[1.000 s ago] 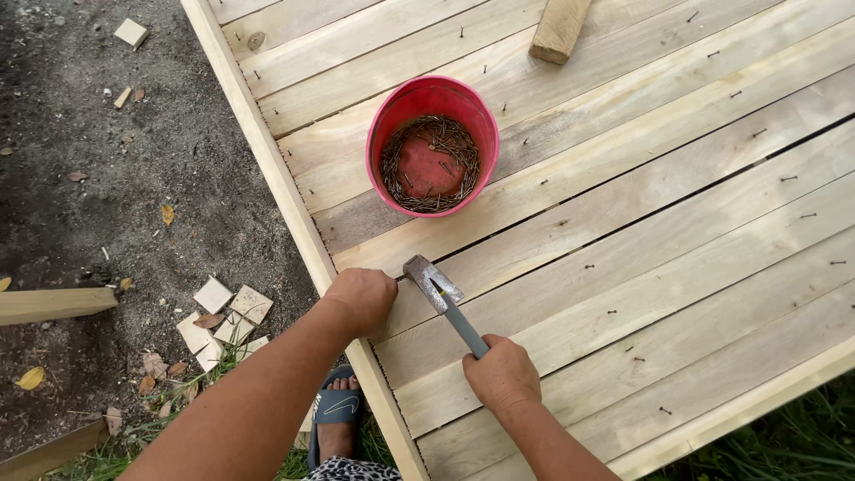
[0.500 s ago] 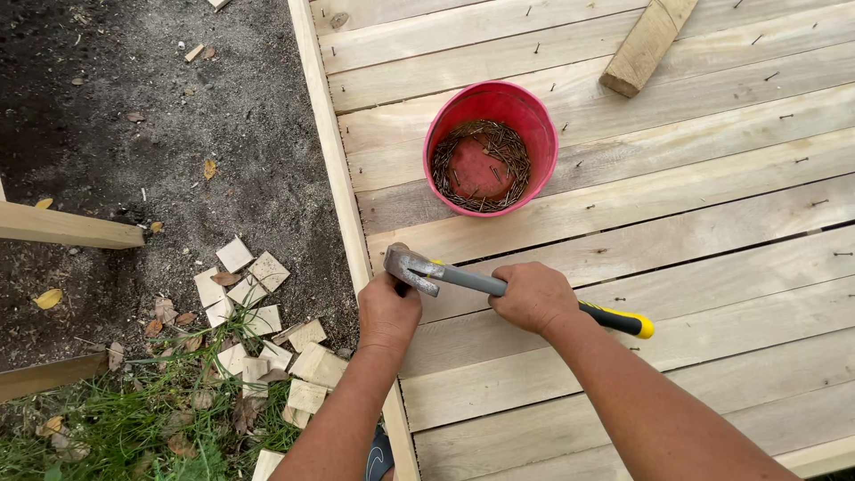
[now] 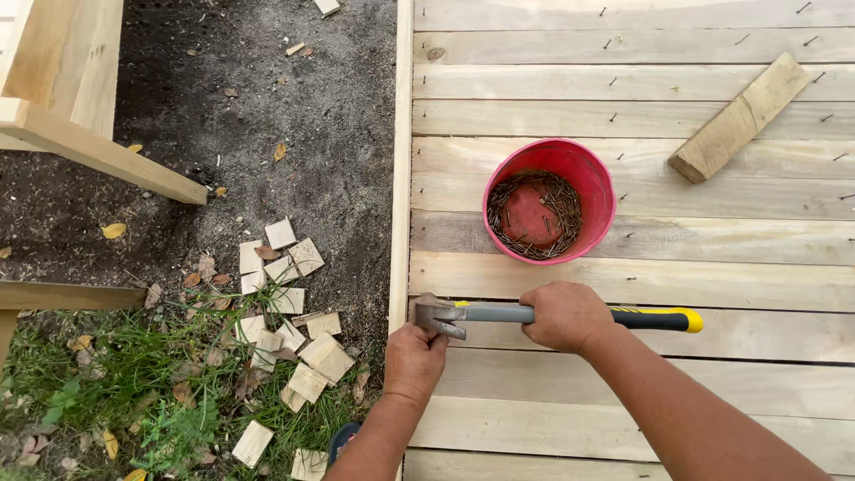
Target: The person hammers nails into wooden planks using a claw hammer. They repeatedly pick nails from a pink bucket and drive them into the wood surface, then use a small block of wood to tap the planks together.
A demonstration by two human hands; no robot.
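the right hand (image 3: 563, 316) is wrapped mid-handle around a grey steel claw hammer with yellow-black grip (image 3: 499, 313), its head by the curled left hand (image 3: 414, 361) steadying something unseen on the pale plank deck (image 3: 712, 285), near a red plastic bucket of nails (image 3: 550, 201).

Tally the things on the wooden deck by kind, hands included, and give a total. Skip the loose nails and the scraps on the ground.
Hammers: 1, grey head, yellow-tipped handle
Red buckets holding nails: 1
Loose wood blocks: 1
Hands: 2, left hand by the hammer head, right hand gripping the handle
Total: 5
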